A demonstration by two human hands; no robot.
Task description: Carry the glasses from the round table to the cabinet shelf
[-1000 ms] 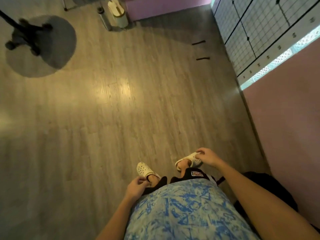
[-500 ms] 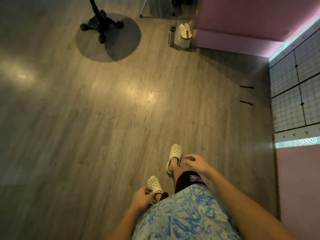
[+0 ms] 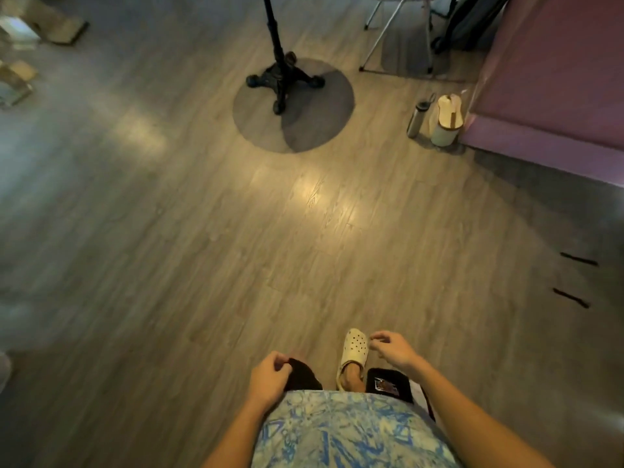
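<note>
I've swung toward the pedestal base, now nearer. Left hand and right hand carry nothing, fingers loosely curled. Looks like the fetch leg.

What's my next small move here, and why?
Probably walk to the black pedestal ahead; its round shadow suggests the round table. Both the left hand and right hand hang loosely curled, holding nothing, and no glasses show in this view.

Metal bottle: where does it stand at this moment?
In the head view the metal bottle stands on the wooden floor at upper right, just left of the cream container, near the pink wall.
</note>
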